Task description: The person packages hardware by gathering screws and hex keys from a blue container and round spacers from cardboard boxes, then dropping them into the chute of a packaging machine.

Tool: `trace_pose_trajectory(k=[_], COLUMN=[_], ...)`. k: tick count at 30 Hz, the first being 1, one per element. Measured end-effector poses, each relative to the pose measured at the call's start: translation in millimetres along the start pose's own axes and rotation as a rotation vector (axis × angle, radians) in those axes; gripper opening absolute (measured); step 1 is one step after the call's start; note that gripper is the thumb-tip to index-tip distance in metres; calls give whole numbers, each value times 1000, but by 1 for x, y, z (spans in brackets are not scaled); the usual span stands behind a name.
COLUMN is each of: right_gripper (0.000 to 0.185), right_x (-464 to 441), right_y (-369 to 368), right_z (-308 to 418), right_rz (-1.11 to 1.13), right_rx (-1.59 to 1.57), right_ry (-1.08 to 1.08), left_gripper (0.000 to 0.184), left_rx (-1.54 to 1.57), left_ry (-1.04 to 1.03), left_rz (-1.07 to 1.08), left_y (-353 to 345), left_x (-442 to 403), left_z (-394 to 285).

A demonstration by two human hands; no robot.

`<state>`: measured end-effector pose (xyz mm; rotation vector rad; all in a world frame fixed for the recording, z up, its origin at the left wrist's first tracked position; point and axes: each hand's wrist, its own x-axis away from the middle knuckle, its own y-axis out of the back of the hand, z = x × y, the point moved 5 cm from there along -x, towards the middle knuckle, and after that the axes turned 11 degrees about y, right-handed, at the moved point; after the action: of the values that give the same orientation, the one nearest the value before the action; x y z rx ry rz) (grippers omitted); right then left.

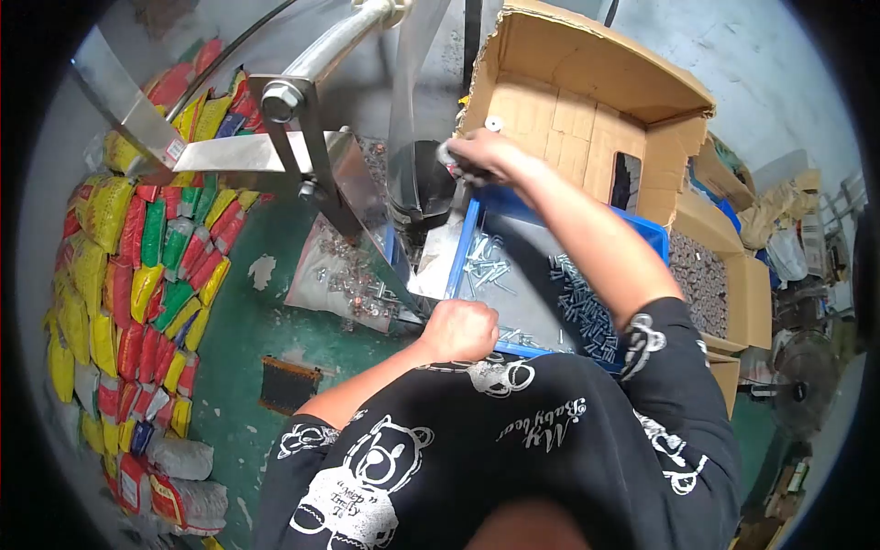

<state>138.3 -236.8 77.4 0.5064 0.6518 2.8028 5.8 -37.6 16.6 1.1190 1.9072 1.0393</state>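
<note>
My left hand (461,330) is curled closed at the near left corner of a blue tray (654,240); what its fingers hold, if anything, is hidden. My right hand (484,154) reaches across the tray to its far left corner, beside a dark cylindrical part (431,179) of a metal machine. Its fingers are bent around something greyish too small to name. Loose silver bolts (489,266) lie on the tray's left side, and a bigger heap of bolts (587,312) lies under my right forearm.
A metal machine frame (307,156) rises left of the tray. Below it sits a clear bag of small metal parts (344,280). An open cardboard box (568,110) stands behind the tray; another box of small parts (701,284) is at right. Colourful sacks (137,275) are stacked left.
</note>
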Motion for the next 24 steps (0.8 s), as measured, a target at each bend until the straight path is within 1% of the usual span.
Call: trace_pose_trajectory(k=[2, 3, 4, 6, 7, 9, 10, 11, 12, 14, 15, 16, 19, 20, 22, 23, 24], right_gripper=[38, 46, 46, 50, 47, 37, 31, 32, 30, 35, 43, 51, 54, 52, 40, 40, 36], right_x=[-19, -33, -27, 3, 40, 89, 107, 120, 138, 167, 175, 180, 174, 170, 168, 161, 151], right_y=[-20, -20, -19, -6, 7, 28, 37, 45, 51, 56, 54, 49, 48, 49, 53, 56, 56], right_z=[-2, -9, -19, -34, -39, -76, -103, -140, -171, -215, -231, -240, -250, -253, -246, -252, -264], right_rz=[-174, -140, -143, -246, -287, -210, -221, -119, -63, 124, 162, 111, 130, 131, 124, 117, 158], right_rx=[-361, -226, -234, -66, 70, 284, 466, 542, 764, 926, 910, 920, 1022, 1023, 1039, 1031, 965], right_ry=[52, 171, 170, 534, 516, 611, 689, 465, 389, 139, 130, 209, 261, 296, 380, 381, 382], left_gripper=[16, 17, 17, 17, 17, 16, 16, 18, 18, 13, 13, 13, 14, 14, 13, 13, 12], left_rx=[-36, -32, -37, -28, -48, -49, -54, -92, -99, -126, -151, -182, -288, -303, -307, -301, -291], left_ry=[30, 26, 23, 46, 45, 60, 78, 86, 85, 84, 89, 97, 128, 127, 139, 156, 173], left_rz=[20, 12, 18, -27, -20, -24, -42, -16, -58, -105, -98, -94, -26, -27, -33, -55, -76], left_y=[-3, -1, -1, 0, -2, -1, 0, 1, 2, 1, -1, -3, -8, -7, -6, -6, -7], left_x=[1, 1, 1, 1, 1, 1, 0, -1, -1, -2, -3, -5, -4, -3, 0, 3, 5], left_z=[0, -1, -2, -3, -3, -5, -6, -8, -9, -11, -11, -10, -9, -11, -19, -23, -25])
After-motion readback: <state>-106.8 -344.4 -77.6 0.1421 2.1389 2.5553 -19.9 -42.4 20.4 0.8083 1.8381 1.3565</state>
